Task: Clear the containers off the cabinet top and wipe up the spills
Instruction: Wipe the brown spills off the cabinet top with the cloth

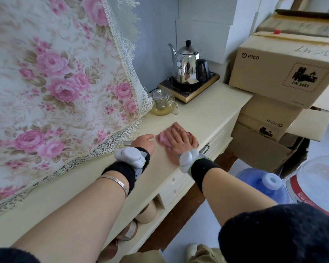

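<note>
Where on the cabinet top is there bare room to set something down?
Bare: the strip between the rag under the right hand and the kettle base, and the near stretch along the lace cloth. Crowded: the far corner with the kettle and glass teapot.

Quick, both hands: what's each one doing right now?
Left hand: loosely curled, holding nothing, resting on the cabinet top.
Right hand: open, fingers flat, pressing the pink cloth.
</note>
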`<state>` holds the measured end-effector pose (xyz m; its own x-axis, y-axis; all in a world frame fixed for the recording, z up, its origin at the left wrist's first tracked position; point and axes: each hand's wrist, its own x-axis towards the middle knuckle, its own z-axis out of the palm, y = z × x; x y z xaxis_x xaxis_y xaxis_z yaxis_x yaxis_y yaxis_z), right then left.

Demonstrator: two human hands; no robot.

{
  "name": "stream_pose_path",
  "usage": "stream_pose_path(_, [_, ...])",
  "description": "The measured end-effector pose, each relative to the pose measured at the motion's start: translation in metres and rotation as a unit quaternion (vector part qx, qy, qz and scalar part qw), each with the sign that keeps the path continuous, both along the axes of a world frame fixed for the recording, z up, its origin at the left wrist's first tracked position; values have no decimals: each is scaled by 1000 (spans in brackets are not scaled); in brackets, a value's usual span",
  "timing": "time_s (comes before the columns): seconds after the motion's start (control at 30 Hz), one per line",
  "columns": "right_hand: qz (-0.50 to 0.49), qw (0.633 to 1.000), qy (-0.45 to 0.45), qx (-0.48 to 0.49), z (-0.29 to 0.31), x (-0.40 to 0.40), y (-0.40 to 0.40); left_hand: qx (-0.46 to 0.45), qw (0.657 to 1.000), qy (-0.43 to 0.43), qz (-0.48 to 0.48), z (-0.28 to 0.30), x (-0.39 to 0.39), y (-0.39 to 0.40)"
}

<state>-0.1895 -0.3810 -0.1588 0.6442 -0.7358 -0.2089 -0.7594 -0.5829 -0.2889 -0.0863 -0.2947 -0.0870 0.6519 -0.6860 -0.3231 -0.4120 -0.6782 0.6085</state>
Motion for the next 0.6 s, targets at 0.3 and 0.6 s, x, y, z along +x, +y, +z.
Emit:
stream_pose_path(0.3, [38, 999, -9, -6, -11, 45, 28, 7, 1000, -6, -10, 3, 9, 6])
stream_pose_path(0.6, [50, 998, -28, 9, -12, 93, -1, 26, 998, -52, -17, -5, 46, -1])
